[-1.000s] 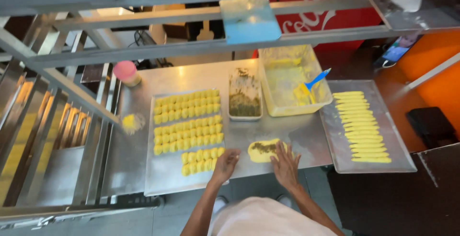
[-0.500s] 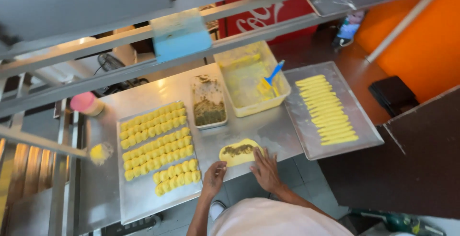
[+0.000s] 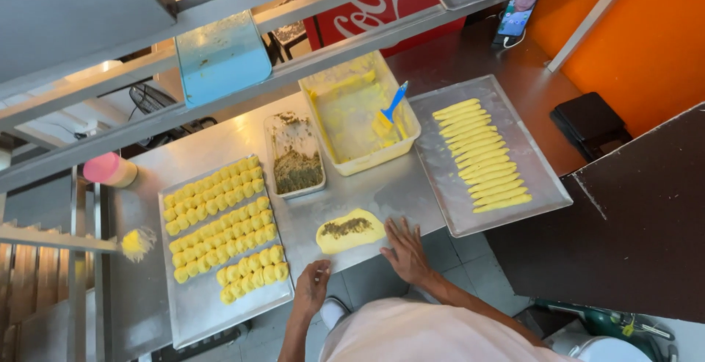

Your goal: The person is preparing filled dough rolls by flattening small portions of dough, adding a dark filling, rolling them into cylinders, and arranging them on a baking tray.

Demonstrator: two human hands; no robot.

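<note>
Hands (image 3: pixel 402 250) on steel table (image 3: pixel 396 186), orange wall (image 3: pixel 646 39)

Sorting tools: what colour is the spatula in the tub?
Blue spatula, clearest in the head view.

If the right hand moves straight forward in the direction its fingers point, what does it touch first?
Probably the flat yellow dough piece with dark filling: the right hand lies flat on the steel table, fingers pointing up-left, fingertips already near its edge.

Right hand (image 3: pixel 405 250) touches, it seems, filled yellow dough (image 3: pixel 349 230).
</note>
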